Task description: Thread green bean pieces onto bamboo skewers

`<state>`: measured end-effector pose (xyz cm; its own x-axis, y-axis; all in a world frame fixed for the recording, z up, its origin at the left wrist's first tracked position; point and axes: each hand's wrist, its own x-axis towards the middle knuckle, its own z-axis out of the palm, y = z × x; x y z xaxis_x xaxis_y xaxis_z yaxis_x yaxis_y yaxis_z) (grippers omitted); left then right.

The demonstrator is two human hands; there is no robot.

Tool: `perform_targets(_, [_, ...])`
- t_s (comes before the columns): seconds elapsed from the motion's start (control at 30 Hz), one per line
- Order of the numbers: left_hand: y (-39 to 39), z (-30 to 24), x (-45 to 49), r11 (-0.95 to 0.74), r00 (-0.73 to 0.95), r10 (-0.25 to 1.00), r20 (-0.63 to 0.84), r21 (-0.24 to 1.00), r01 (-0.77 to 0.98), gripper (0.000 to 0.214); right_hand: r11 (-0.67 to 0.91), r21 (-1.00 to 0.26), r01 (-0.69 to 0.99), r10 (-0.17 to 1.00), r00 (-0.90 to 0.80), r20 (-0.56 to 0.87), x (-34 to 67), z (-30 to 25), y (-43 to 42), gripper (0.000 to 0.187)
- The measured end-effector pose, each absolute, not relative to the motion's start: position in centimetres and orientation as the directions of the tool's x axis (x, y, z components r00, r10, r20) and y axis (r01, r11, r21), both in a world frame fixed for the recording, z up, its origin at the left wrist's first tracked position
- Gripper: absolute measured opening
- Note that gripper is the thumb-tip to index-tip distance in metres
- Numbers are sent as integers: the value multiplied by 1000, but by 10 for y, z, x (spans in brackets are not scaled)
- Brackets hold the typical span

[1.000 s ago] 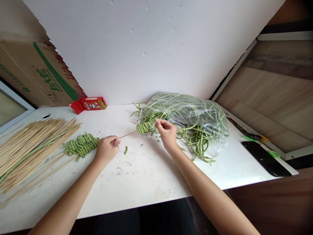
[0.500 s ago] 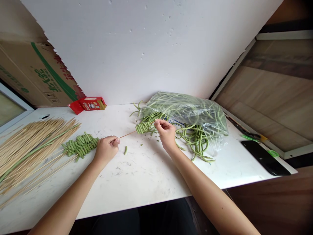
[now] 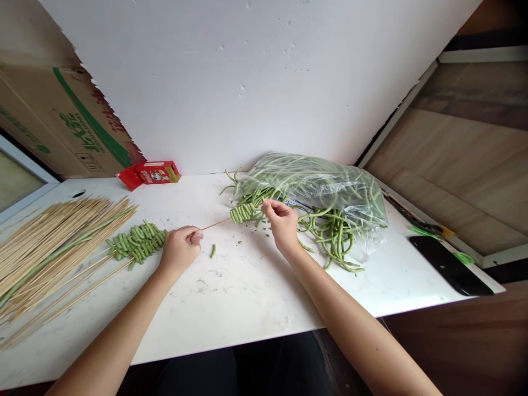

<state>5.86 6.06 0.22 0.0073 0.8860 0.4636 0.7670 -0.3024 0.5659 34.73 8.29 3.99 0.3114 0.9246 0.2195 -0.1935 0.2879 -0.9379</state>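
Note:
My left hand (image 3: 181, 246) is closed round a thin wooden skewer (image 3: 216, 224), which points right and slightly upward. Cut green bean pieces (image 3: 242, 213) sit threaded side by side near its far end. At that end my right hand (image 3: 282, 220) pinches with thumb and forefinger; a bit of green shows at the fingertips, apparently a bean piece, mostly hidden. One loose bean piece (image 3: 213, 251) lies on the table between the hands. Left of my left hand rest filled bean skewers (image 3: 138, 242), their bare sticks pointing toward the lower left.
A clear plastic bag (image 3: 317, 176) of long green beans lies behind my right hand, with loose long beans (image 3: 338, 236) spilling forward. Many bare skewers (image 3: 53, 236) are spread at the left. A red box (image 3: 159, 172) stands at the back; a black phone-like slab (image 3: 449, 265) lies right.
The view has shifted very slightly. Both hands keep nearly the same place and grip, and the threaded bean pieces look unchanged on the skewer.

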Motion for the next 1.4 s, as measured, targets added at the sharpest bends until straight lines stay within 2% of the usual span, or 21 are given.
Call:
perform_targets(0.6, [60, 4, 59, -279, 6, 901, 434, 568, 774, 18, 284, -938, -197, 925, 312, 215, 344, 40, 81, 44])
perform_targets(0.87, [59, 4, 58, -284, 14, 898, 440, 556, 781, 19, 302, -922, -241, 925, 308, 222, 344, 37, 81, 35])
perform_targets(1.4, [56, 10, 66, -267, -1, 907, 421, 576, 772, 19, 283, -935, -214, 924, 323, 206, 343, 36, 82, 40])
